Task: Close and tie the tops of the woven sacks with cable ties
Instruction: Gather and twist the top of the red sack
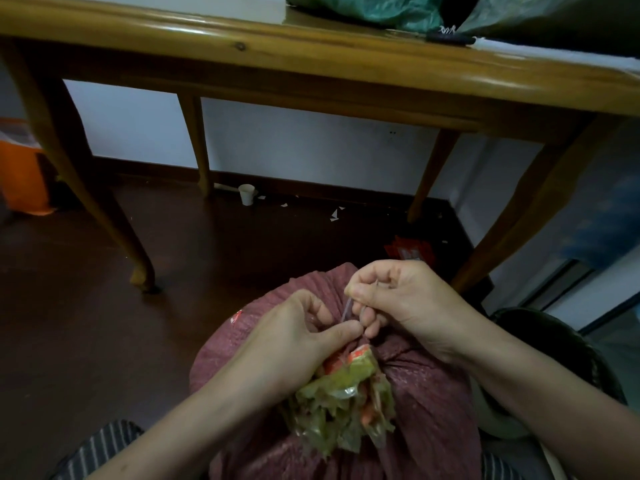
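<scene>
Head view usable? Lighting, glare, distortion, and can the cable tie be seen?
Head view: dim, dark brown floor murky; glare streaks the glossy wooden table, its edge bowed by wide-angle distortion; left hand, right hand and dark red woven sack fairly sharp; thin pale cable tie faint but visible.

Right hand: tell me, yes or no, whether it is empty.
No, the right hand pinches the thin pale cable tie between thumb and forefinger, just above the gathered neck of the dark red woven sack.

Your sack [433,403] is dull maroon, its bunched top [341,400] yellow-green and orange-red. Trousers [104,448], lower left: grey, pale-striped.
</scene>
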